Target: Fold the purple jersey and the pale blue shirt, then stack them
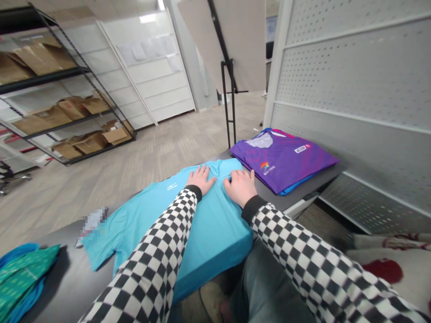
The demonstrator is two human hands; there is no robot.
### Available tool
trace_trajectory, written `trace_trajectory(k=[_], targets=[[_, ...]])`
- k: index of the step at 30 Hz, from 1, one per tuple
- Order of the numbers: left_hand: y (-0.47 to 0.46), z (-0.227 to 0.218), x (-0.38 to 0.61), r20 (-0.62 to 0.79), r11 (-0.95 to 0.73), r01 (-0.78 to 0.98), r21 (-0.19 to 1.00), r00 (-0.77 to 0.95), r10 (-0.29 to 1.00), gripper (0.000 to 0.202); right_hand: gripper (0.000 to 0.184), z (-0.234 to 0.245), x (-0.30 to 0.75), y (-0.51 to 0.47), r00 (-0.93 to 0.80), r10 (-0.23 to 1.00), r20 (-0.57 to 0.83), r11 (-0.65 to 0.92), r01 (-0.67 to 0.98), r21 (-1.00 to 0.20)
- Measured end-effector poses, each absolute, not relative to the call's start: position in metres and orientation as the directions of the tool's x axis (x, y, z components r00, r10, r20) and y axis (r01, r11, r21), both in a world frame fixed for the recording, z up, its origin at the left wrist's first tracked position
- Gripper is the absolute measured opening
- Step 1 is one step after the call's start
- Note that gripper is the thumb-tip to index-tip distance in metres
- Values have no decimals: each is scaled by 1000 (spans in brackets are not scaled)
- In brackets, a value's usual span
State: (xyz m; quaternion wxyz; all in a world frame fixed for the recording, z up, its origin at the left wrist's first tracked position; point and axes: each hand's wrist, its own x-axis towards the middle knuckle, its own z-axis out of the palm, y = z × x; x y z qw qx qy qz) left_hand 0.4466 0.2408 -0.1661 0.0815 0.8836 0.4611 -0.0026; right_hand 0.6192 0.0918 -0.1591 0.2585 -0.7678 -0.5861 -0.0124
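Note:
A light blue T-shirt (215,233) with a small white logo lies spread over a dark table, its lower side hanging down over the near edge. My left hand (201,180) rests flat on the shirt's upper part, fingers spread. Close beside it, my right hand (240,187) has its fingers curled onto the fabric near the shirt's far right side, where the cloth is creased. A stack of folded shirts with a purple shirt (283,159) on top sits to the right of my right hand.
Green and blue garments (28,273) lie at the table's (77,287) left end, near a blurred item (92,224). A perforated white panel (357,89) stands at the right. Behind are a black easel (229,89) and a rack with cardboard boxes (47,58).

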Motion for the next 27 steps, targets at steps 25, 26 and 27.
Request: trace_trajectory(k=[25, 26, 27], targets=[[242, -168, 448, -65, -549, 829, 109, 557, 828, 90, 62, -176, 674, 168, 128, 972, 197, -58, 943, -327], [242, -168, 449, -66, -547, 830, 109, 555, 829, 90, 63, -177, 673, 168, 128, 972, 197, -57, 942, -330], [242, -168, 449, -71, -545, 831, 109, 554, 830, 90, 63, -177, 673, 167, 125, 972, 198, -54, 942, -331]])
